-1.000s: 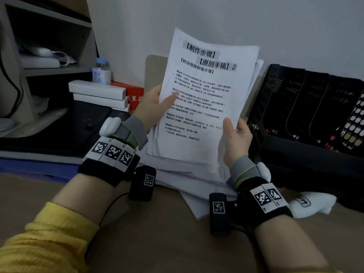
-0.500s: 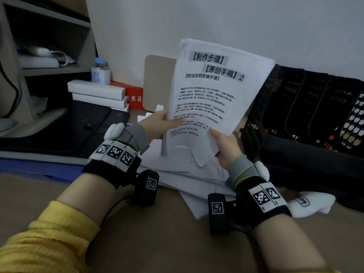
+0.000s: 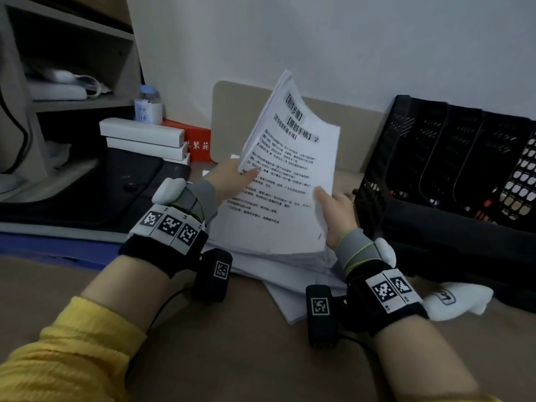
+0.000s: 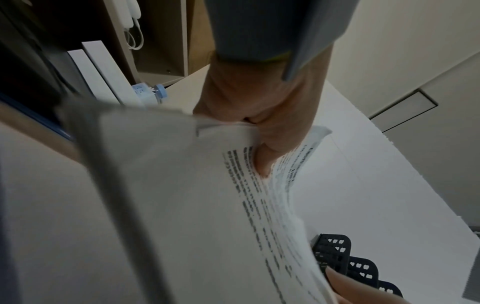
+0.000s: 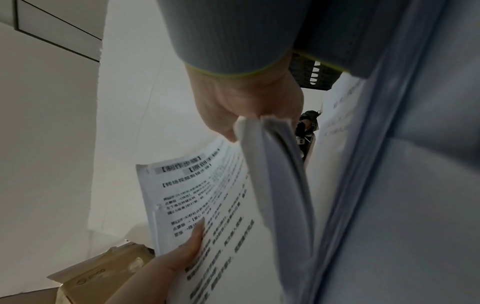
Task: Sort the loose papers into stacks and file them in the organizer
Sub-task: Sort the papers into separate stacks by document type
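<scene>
A thick stack of printed papers (image 3: 285, 181) stands tilted in the middle of the desk, its lower edge on the loose papers (image 3: 290, 297) that lie flat beneath. My left hand (image 3: 232, 177) grips the stack's left edge, thumb on the printed top sheet (image 4: 249, 195). My right hand (image 3: 333, 210) grips its right edge (image 5: 275, 164), thumb on the front. The black mesh organizer (image 3: 452, 169) with upright slots stands to the right, apart from the stack.
White boxes (image 3: 142, 137) and a red box (image 3: 194, 140) are stacked at the back left, next to a small bottle (image 3: 148, 107) and a shelf unit (image 3: 66, 91). A white cloth (image 3: 461, 300) lies in front of the organizer. A tan board (image 3: 232, 117) leans on the wall.
The stack dipped and swung right, then came back lower, with its bottom edge down on the flat papers and its top leaning left. Both hands kept their grip.
</scene>
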{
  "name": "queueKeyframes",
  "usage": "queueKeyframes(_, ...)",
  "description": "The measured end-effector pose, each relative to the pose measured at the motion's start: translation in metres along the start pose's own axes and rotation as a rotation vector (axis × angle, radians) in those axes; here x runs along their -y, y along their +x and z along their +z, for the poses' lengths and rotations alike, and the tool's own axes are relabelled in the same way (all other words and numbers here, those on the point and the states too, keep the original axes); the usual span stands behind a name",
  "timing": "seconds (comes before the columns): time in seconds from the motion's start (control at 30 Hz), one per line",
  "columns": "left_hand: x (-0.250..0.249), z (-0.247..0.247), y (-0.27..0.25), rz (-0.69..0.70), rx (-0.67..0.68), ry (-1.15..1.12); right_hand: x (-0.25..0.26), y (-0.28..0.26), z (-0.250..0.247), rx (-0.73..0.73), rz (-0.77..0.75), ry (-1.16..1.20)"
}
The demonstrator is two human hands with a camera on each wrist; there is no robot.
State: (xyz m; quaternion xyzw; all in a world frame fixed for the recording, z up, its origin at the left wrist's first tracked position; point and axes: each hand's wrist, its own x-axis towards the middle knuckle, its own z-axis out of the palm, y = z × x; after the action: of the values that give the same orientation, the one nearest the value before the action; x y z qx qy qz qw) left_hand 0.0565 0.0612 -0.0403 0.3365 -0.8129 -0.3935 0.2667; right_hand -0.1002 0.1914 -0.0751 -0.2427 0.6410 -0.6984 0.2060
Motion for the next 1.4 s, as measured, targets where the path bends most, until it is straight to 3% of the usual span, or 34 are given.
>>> queueKeyframes(0.23, 0.004, -0.001, 0.003, -0.091, 0.017, 0.121, -0.002, 0.012, -0.014, -0.146, 0.143, 0.058)
queueKeyframes(0.43, 0.007, 0.0, 0.005, -0.141, 0.017, 0.079, -0.022, 0.033, -0.019, -0.152, 0.292, 0.054)
queueKeyframes(0.63, 0.008, -0.001, 0.005, -0.149, -0.005, 0.102, -0.015, 0.027, -0.018, -0.192, 0.253, 0.013)
queueKeyframes(0.8, 0.007, -0.001, 0.005, -0.168, -0.008, 0.124, -0.009, 0.015, -0.017, -0.163, 0.307, 0.007)
queueKeyframes(0.97, 0.007, -0.003, 0.005, -0.167, -0.035, 0.072, -0.009, 0.028, -0.022, -0.24, 0.237, -0.052)
queueKeyframes(1.07, 0.005, -0.004, 0.004, -0.157, -0.051, 0.053, -0.037, 0.064, -0.036, -0.268, 0.221, -0.096)
queueKeyframes(1.17, 0.004, -0.004, 0.004, -0.161, -0.045, 0.056, -0.026, 0.039, -0.03, -0.207, 0.296, -0.056)
queueKeyframes(1.4, 0.006, -0.005, 0.005, -0.166, -0.043, 0.065, -0.018, 0.036, -0.033, -0.289, 0.206, -0.061)
